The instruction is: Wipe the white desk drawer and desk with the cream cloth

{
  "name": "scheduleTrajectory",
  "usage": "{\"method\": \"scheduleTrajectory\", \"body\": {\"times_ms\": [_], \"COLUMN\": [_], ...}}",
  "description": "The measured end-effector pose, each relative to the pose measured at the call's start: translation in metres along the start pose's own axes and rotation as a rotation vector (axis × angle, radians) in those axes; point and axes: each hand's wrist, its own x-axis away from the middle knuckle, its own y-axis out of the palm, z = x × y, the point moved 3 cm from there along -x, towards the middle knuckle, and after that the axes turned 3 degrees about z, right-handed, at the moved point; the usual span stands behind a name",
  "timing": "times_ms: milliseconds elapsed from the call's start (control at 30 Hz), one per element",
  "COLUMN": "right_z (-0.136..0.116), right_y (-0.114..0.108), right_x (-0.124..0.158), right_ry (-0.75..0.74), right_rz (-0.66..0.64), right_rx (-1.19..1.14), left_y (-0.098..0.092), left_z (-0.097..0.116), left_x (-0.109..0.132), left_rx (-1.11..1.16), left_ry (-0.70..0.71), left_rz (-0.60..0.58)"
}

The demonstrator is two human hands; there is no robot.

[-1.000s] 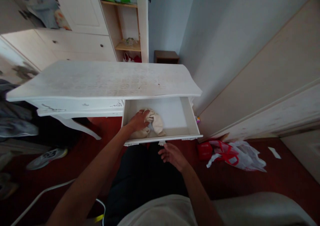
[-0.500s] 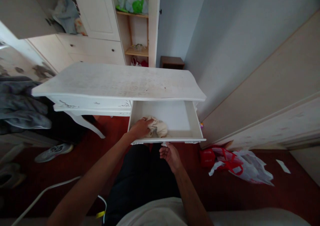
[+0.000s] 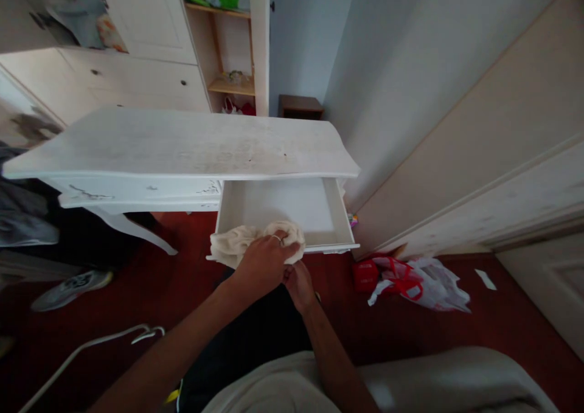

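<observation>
A cream cloth (image 3: 237, 242) lies bunched over the front edge of a pulled-out white drawer (image 3: 344, 221). My left hand (image 3: 264, 258), with a ring on one finger, grips the cloth and presses it on the drawer's front rim. Just below and to the right, my right hand (image 3: 298, 286) is closed at the middle of the drawer front, its fingertips partly hidden behind my left hand. What those fingers hold cannot be made out. The drawer belongs to a white desk (image 3: 182, 142) with a stained top.
A red bag (image 3: 367, 274) and a white plastic bag (image 3: 440, 285) lie on the dark red floor at right. A shoe (image 3: 73, 288) and a white hanger (image 3: 86, 343) are at left. Behind the desk stands a white cabinet (image 3: 146, 78) with shelves.
My left hand has moved from inside the drawer up onto its front rim, bringing the cloth with it. My right hand stays at the drawer front. The view has shifted to the right.
</observation>
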Motion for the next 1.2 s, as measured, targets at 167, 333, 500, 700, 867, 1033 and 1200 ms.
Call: {"method": "scheduleTrajectory", "body": {"times_ms": [167,333,500,700,867,1033,1200], "right_z": [0.006,-0.003,-0.017,-0.025,-0.026,-0.022,-0.024], "right_y": [-0.001,0.006,0.016,0.027,0.029,0.031,0.033], "right_x": [0.000,0.001,-0.003,-0.022,-0.044,-0.063,-0.071], "right_ry": [-0.055,-0.176,-0.271,-0.329,-0.345,-0.337,-0.349], "right_rz": [0.082,0.062,0.012,0.057,0.057,0.083,0.095], "right_rx": [-0.050,-0.059,0.068,0.051,0.071,0.105,0.118], "left_y": [0.013,0.016,0.005,0.002,0.005,-0.004,-0.030], "left_z": [0.016,0.009,-0.015,-0.041,-0.057,-0.087,-0.103], "left_x": [-0.008,-0.003,0.002,-0.012,-0.024,-0.026,-0.006], "left_rx": [-0.048,-0.101,-0.164,-0.183,-0.251,-0.144,-0.006], "left_ry": [0.039,-0.013,-0.010,0.093,0.124,0.080,0.038], "left_rz": [0.069,0.205,0.421,0.513,0.528,0.510,0.765]}}
